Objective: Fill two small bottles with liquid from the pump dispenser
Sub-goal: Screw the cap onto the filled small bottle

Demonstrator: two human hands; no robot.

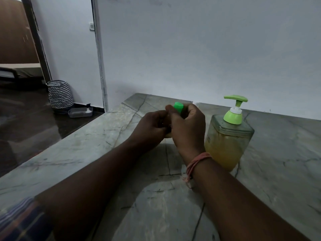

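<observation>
Hands meet above my tabletop (97, 153): right hand (188, 126) curled tight around a green-capped small bottle (178, 107), left hand (151, 129) pinching its lower part, beside the pump dispenser (228, 136).

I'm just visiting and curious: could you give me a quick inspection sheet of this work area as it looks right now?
Surface: grey veined stone counter, against a white wall.
Job's things: pump dispenser upright, part full of yellow liquid; green cap of a small bottle mostly hidden by the hands; second bottle not seen.
Clutter: nothing seen.
Grippers: left hand and right hand both closed around the bottle.
Cables: nothing seen.
Surroundings: zigzag basket, clear tray on floor.
</observation>
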